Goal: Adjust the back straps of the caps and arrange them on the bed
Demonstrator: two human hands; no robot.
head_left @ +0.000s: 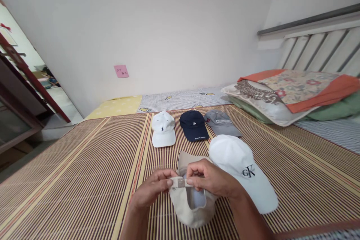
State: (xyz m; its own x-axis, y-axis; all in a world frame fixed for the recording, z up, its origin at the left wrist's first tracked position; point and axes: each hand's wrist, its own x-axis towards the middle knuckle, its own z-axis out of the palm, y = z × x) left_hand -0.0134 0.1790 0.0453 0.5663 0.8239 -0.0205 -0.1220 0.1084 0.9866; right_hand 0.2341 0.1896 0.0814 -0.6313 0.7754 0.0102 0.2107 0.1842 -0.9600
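A beige baseball cap (pixel 194 213) lies upside down in front of me, its brim pointing away and its rear opening facing me. My left hand (pixel 154 187) pinches the left end of the cap's back strap between thumb and fingers. On the strap's right part, my right hand (pixel 209 178) is closed in a pinch, hiding some of the cap's inside. A grey patch shows on the strap between the two hands. Just right of my right hand rests a white cap (pixel 233 153) with black letters, brim toward the lower right.
Behind the beige cap sit a white cap (pixel 163 125), a navy cap (pixel 192 123) and a grey cap (pixel 221 122) on the striped bamboo mat (pixel 84 165). Pillows (pixel 281 101) are stacked at the right, by the headboard (pixel 317 48). A pink note (pixel 121 71) sticks to the wall.
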